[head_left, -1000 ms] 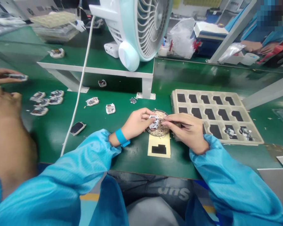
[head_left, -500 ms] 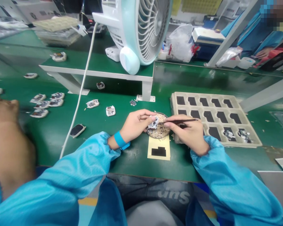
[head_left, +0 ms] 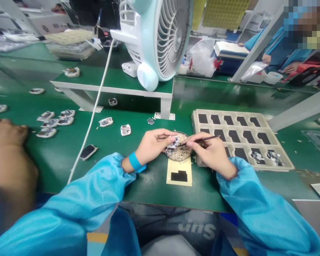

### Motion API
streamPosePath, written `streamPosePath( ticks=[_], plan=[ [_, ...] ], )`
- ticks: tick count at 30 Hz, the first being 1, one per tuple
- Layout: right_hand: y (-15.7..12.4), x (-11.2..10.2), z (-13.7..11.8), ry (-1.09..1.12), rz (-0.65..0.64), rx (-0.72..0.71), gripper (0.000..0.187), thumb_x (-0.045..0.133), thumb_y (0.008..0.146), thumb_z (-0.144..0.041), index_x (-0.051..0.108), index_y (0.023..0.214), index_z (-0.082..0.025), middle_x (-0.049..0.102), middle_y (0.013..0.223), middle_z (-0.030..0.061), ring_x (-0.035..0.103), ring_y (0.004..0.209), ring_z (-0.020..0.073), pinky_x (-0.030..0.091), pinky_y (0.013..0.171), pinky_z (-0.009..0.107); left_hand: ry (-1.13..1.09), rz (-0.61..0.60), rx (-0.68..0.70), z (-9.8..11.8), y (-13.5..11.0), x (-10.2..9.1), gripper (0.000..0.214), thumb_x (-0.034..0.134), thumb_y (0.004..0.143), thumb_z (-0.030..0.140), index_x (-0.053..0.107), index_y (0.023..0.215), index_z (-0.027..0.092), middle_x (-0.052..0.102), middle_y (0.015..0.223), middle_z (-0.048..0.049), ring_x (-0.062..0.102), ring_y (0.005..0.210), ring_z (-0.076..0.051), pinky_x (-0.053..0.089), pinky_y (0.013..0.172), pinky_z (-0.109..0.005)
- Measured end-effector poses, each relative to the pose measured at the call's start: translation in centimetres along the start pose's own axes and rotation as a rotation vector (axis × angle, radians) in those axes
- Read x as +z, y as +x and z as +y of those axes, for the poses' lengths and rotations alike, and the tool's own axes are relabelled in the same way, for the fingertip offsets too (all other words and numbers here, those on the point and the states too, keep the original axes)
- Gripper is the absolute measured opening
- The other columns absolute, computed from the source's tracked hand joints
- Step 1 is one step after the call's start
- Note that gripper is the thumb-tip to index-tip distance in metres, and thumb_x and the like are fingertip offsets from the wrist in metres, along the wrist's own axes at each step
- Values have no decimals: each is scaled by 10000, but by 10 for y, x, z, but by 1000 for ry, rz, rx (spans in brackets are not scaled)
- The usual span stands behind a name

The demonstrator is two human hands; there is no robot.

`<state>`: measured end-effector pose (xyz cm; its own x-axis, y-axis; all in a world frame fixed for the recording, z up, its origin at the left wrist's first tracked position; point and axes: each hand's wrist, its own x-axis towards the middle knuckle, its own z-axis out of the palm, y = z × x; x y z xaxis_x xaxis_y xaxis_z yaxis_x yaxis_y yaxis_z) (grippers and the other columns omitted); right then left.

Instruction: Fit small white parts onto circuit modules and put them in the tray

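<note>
My left hand (head_left: pixel 157 145) is closed on a small white device housing (head_left: pixel 172 143) with parts inside, tilted above a round dish (head_left: pixel 181 153) full of small light and dark scraps. In my right hand (head_left: pixel 212 149) is a pair of dark tweezers (head_left: pixel 202 139), their tips at the housing's right side. Under the dish's near edge lies a yellow sheet (head_left: pixel 171 164) carrying a black cut-out pad (head_left: pixel 179 176). Right of my right hand stands a beige compartment tray (head_left: pixel 230 128) holding black pads, with silvery parts (head_left: pixel 275 157) in its front right pockets.
Several white housings (head_left: pixel 50 123) lie on the green table at left; another housing (head_left: pixel 125 130) is nearer. A raised shelf (head_left: pixel 112 87) bears a fan (head_left: pixel 160 39), whose white cable (head_left: pixel 96 103) crosses the left side. A co-worker's arm (head_left: pixel 9 153) rests far left.
The view has tilted slightly, so the scene sits a little lower. The tweezers and housing have shifted only a little; both hands keep their holds.
</note>
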<state>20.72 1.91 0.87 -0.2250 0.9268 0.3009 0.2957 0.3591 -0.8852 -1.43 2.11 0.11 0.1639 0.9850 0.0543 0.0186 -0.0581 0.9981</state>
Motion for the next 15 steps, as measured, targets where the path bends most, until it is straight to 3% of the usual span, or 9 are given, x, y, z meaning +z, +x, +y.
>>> streamPosePath(
  ticks=[7,15],
  plan=[
    [0,1,-1,48,29,-78,132,802,837,-315,788,913,-208,807,901,42,764,822,184,641,769,318,-10,9,-8,4,-1,2,220,792,836,264,787,1013,134,800,980,-114,750,816,-191,599,617,-235],
    [2,-1,0,47,-39,-41,152,752,883,-351,763,861,-200,798,899,52,760,828,184,628,751,312,5,7,8,4,-2,2,198,795,826,258,799,994,154,801,956,-107,755,842,-214,621,663,-269]
  ],
)
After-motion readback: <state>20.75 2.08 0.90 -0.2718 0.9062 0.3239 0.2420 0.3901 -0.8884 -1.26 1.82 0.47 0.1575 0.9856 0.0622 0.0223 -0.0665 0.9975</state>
